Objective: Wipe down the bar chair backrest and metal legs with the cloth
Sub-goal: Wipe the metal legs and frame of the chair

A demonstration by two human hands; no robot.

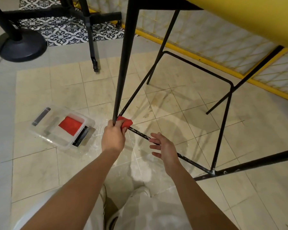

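1. While the left hand [113, 136] curls its fingers round the bunched red cloth [125, 124], it holds the cloth against the foot of the thin black metal chair leg [123, 63].
2. The right hand [163, 150] hangs with fingers spread, holding nothing, over the scuffed black lower crossbar [191, 161].
3. Leg-wiping seems in hand; the next move probably calls for sliding the cloth along that crossbar.
4. The beige tiled floor [73, 97] carries a clear plastic box [40, 130] nearby, and a yellow skirting strip [181, 49] runs behind.
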